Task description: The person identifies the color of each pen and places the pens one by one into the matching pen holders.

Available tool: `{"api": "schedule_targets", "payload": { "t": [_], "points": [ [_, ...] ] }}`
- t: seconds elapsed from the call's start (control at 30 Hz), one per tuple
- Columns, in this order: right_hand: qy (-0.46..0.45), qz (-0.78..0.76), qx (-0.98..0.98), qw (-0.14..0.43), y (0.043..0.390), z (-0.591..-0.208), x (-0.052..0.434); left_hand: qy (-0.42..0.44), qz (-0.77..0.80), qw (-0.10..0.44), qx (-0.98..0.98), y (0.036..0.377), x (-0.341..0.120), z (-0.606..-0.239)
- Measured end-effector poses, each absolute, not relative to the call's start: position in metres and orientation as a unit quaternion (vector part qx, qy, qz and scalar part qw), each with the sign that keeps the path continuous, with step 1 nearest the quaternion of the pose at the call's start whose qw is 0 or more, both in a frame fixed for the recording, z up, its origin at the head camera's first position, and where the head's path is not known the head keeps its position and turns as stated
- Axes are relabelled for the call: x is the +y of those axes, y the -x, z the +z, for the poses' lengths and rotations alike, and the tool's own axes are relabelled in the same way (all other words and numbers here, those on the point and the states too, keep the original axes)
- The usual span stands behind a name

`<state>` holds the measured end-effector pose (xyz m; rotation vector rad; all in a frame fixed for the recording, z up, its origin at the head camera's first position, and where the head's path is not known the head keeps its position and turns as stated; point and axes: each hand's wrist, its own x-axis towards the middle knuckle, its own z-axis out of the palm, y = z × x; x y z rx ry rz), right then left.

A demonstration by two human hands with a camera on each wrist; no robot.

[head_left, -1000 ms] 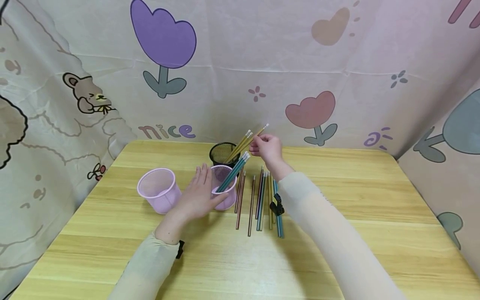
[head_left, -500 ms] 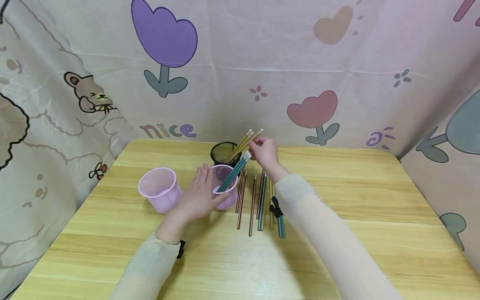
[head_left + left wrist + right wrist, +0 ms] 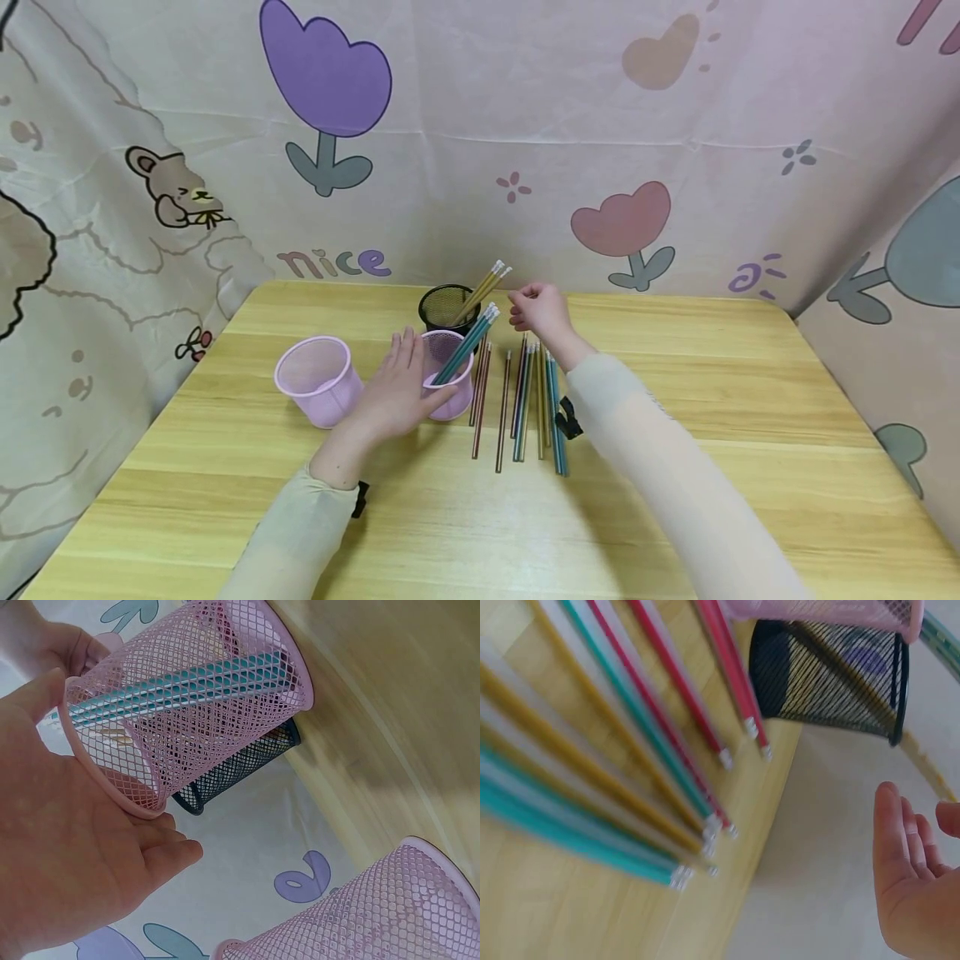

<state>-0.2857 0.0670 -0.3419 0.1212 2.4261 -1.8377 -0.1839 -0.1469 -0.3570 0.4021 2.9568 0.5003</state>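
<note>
- The left hand (image 3: 396, 392) rests against the near side of the pink mesh cup (image 3: 448, 372), its fingers straight and held together, palm to the rim (the left wrist view shows the same cup (image 3: 187, 705) at the fingertips).
- Teal pencils (image 3: 467, 343) lean out of that cup.
- The right hand (image 3: 538, 311) hovers empty above the table (image 3: 750, 433), fingers loosely curled, just right of the black mesh cup (image 3: 446, 306), which holds yellow pencils (image 3: 483, 288).
- Loose pencils (image 3: 525, 400) lie in a row below the right hand.
- A second pink cup (image 3: 317, 379) stands left of the left hand.
</note>
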Motion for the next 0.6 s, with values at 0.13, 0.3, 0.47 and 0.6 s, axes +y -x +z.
{"api": "schedule_targets", "payload": {
  "t": [0.13, 0.3, 0.47, 0.6],
  "points": [
    [-0.045, -0.56, 0.826, 0.042, 0.283, -0.346, 0.083, -0.133, 0.162, 0.057, 0.976, 0.184, -0.147, -0.357],
    [-0.036, -0.488, 0.872, 0.024, 0.278, -0.351, 0.1, -0.131, 0.159, 0.057, 0.977, 0.183, -0.147, -0.357],
    [-0.029, -0.412, 0.91, 0.033, 0.27, -0.356, 0.113, -0.133, 0.162, 0.058, 0.976, 0.183, -0.146, -0.356],
    [-0.017, -0.329, 0.941, 0.07, 0.265, -0.361, 0.12, -0.134, 0.164, 0.056, 0.976, 0.183, -0.147, -0.357]
  ]
}}
